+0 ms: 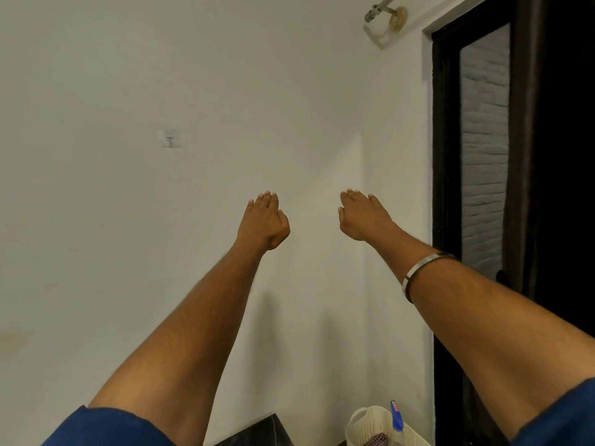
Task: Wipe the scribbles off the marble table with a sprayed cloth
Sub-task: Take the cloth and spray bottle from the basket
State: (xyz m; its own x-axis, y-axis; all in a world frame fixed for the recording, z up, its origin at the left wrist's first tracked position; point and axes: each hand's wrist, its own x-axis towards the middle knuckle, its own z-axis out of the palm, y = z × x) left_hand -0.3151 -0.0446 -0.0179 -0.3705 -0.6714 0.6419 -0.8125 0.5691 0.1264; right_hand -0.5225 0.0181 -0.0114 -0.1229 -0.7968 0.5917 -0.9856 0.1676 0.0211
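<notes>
reaching out flat, left hand (264,220) and right hand (362,217) empty.

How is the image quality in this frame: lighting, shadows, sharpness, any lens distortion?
Head view: soft, even indoor light on the wall; both arms throw faint grey shadows onto it below the left hand and right hand. The hands are reasonably sharp, no motion smear. The dark door frame bows and leans, showing wide-angle distortion. The dark table corner barely enters at the bottom edge.
</notes>
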